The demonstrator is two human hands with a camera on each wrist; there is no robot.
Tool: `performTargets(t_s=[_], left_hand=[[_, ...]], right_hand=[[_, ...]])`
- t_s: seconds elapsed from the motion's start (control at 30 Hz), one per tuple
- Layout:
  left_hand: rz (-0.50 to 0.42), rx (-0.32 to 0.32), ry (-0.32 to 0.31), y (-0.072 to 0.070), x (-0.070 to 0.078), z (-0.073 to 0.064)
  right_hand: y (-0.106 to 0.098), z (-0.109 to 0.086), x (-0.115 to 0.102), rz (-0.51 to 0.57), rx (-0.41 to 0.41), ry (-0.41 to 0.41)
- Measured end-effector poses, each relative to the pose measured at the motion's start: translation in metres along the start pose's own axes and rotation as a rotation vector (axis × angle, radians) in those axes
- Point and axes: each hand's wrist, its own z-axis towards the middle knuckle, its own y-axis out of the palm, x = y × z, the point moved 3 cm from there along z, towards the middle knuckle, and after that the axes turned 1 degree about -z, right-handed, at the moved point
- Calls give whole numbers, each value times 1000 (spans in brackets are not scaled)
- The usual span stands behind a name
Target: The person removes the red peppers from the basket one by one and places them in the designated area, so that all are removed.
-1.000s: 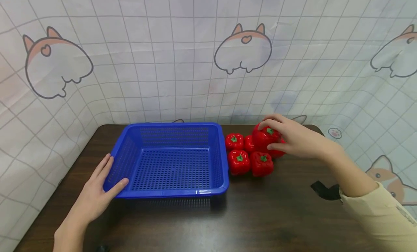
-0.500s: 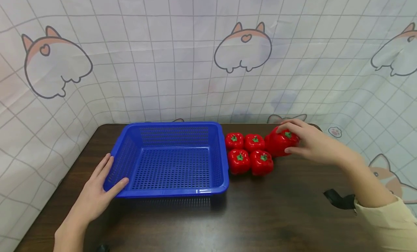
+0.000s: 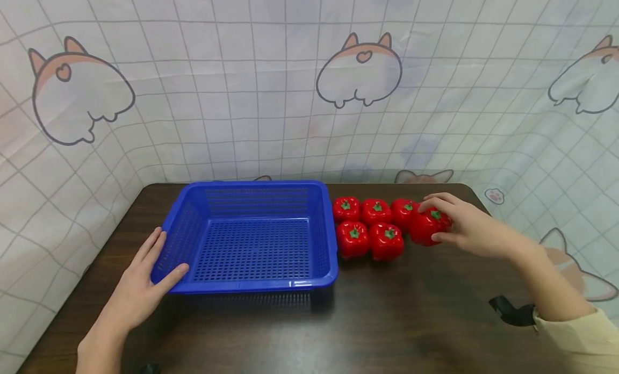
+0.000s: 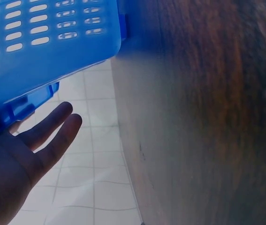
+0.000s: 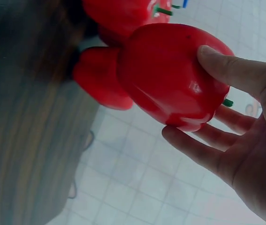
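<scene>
In the head view, my right hand (image 3: 471,226) holds a red bell pepper (image 3: 425,228) by its upper part, thumb on one side and fingers on the other. The right wrist view shows this bell pepper (image 5: 170,79) tilted, with other red peppers behind it. Left of it, several red bell peppers (image 3: 354,239) with green stems stand close together on the table. My left hand (image 3: 135,288) rests at the left front corner of the blue plastic basket (image 3: 251,286), thumb over the rim. Seen from the left wrist, its fingers (image 4: 60,138) are straight beside the basket wall.
The dark wooden table (image 3: 387,320) stretches in front of the basket and the peppers. A white cloth with a grid and cartoon dogs (image 3: 358,73) hangs behind and at both sides. A black strap (image 3: 512,312) sticks out by the right wrist.
My right hand has carried the bell pepper from over the others to the right and nearer to me, onto the right end of the group. My left hand and the basket stay put.
</scene>
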Motion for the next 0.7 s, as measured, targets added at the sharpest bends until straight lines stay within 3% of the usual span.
performTargets(t_s=[0.23,0.47,0.7], left_hand=[[-2,3,-3,2,0,-1],[1,8,-1,1,1,-1],[1,8,-1,2,0,-1]], right_hand=[[16,-4,12,52,-21,37],[33,-7,23,92,8,-16],[52,-10,29,17,-2,20]])
